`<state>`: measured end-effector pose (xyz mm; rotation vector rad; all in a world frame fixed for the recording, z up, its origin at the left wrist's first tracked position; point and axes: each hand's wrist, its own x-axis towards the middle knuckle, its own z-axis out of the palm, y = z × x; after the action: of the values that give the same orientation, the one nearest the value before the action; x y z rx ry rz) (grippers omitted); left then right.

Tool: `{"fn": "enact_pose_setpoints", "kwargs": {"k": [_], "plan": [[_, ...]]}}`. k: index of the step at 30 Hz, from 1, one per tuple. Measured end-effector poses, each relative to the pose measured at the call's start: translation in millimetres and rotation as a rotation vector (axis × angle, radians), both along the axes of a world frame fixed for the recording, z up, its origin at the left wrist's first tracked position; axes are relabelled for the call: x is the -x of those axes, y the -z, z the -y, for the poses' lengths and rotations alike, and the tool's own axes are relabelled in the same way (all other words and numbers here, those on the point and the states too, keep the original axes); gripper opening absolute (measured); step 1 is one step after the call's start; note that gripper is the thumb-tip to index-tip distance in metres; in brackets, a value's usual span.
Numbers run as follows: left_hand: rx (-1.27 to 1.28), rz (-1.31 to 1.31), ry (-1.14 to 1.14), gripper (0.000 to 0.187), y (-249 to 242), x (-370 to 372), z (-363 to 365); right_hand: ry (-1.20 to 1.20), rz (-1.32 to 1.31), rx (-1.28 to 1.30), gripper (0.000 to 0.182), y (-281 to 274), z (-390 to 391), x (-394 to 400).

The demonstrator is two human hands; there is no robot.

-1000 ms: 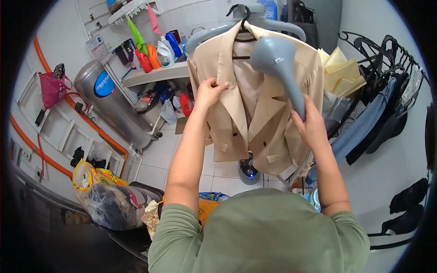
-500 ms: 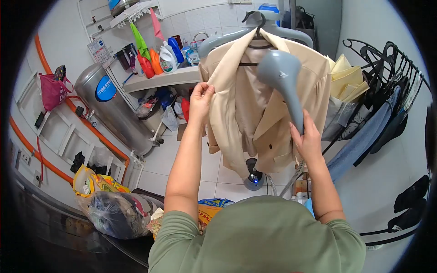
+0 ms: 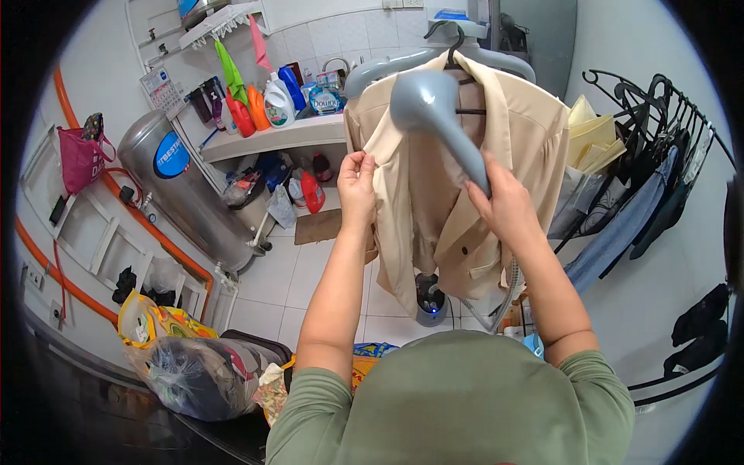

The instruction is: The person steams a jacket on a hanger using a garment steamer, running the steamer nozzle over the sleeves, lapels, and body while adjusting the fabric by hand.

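Note:
A cream blazer (image 3: 535, 132) hangs in front of me on a black hanger (image 3: 454, 48), its front hanging apart over the lining. My left hand (image 3: 358, 186) pinches the edge of the lapel on the left side. In my right hand (image 3: 502, 203) is the handle of a grey garment steamer (image 3: 422, 101), fingers wrapped round it. The steamer's head overlaps the upper left lapel in this view. From the handle a ribbed hose (image 3: 513, 291) runs down toward the dark steamer base (image 3: 431, 302), which shows a blue light on the floor.
A rack of hangers and clothes (image 3: 620, 209) stands along the right wall. Detergent bottles (image 3: 279, 101) line the counter (image 3: 271, 138) at the back left. A steel tank (image 3: 174, 186) leans at left in this view, with stuffed bags (image 3: 201, 372) below it.
My right hand has moved the steamer left and slightly up, from the blazer's middle to its left lapel. My left hand still pinches the edge, a little further right in view.

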<state>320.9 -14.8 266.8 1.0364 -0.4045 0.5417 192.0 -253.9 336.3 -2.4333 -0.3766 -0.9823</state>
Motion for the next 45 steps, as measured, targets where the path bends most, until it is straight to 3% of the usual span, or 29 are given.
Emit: {"fn": "enact_pose_setpoints", "kwargs": {"k": [3, 5, 12, 15, 18, 20, 24, 27, 28, 30, 33, 38, 41, 42, 43, 45], "plan": [[-0.050, 0.056, -0.065, 0.016, -3, 2, -1, -0.038, 0.091, -0.087, 0.055, -4, -1, -9], [-0.083, 0.069, -0.128, 0.016, -5, 1, -2, -0.096, 0.003, -0.035, 0.055, -2, -3, -3], [-0.113, 0.045, -0.101, 0.018, -1, -2, -4, -0.034, 0.053, -0.113, 0.055, -3, -9, -10], [-0.052, 0.032, -0.050, 0.017, 0, -4, -1, -0.124, -0.098, -0.047, 0.053, 1, -10, -2], [-0.088, -0.014, -0.045, 0.018, 5, -10, -7, -0.108, -0.002, -0.069, 0.050, 5, -11, -2], [-0.194, -0.037, -0.088, 0.019, -3, -12, -15, -0.123, 0.035, -0.234, 0.048, 2, -1, -1], [-0.505, 0.137, -0.567, 0.030, -53, -20, -11, -0.074, 0.070, -0.646, 0.045, -15, 25, -7], [-0.627, 0.075, -0.327, 0.032, -100, -21, 13, -0.035, 0.069, -0.840, 0.041, -26, 46, -32], [-0.689, 0.042, -0.338, 0.033, -115, -20, 21, -0.023, 0.065, -0.893, 0.040, -29, 51, -41], [-0.810, -0.018, -0.369, 0.035, -140, -23, 34, 0.017, 0.140, -0.804, 0.038, -30, 49, -57], [-0.805, -0.166, -0.054, 0.036, -164, -44, 38, 0.089, 0.147, -0.715, 0.042, -45, 30, -57], [-0.822, 0.154, -0.476, 0.040, -202, -59, 34, 0.131, 0.072, -0.654, 0.044, -67, 30, -61], [-1.170, -0.082, -0.360, 0.048, -201, -36, 39, 0.125, 0.082, -0.659, 0.044, -77, 49, -70], [-1.336, 0.072, -0.479, 0.054, -185, -42, 41, 0.109, 0.101, -0.661, 0.043, -82, 55, -70], [-1.201, 0.152, -0.508, 0.059, -164, -43, 42, 0.094, 0.117, -0.663, 0.043, -85, 60, -71], [-1.230, 0.031, -0.417, 0.051, -158, -36, 42, 0.132, 0.168, -0.637, 0.043, -94, 69, -74]]}}
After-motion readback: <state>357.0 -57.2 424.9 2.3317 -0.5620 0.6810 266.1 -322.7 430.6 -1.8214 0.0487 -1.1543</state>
